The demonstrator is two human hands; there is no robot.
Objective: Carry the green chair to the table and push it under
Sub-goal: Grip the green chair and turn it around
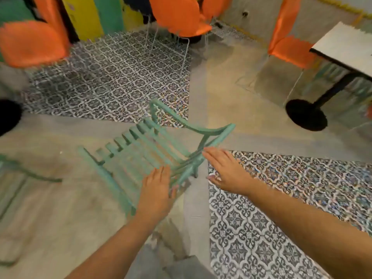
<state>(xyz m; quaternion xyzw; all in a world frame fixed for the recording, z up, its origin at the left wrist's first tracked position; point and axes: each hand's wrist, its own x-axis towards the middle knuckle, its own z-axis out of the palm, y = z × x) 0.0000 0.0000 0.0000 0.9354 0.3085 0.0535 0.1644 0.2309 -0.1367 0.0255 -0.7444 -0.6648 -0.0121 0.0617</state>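
Head view shows the left hand [156, 193] flat and open, touching the back edge of the green slatted wooden chair [141, 150]. Just beside it, the right hand [225, 170] is open too, holding nothing. Its wood looks hard, stiff and probably light; the curved back rail seems best to hold. Far off to the right stands the white table [346, 47].
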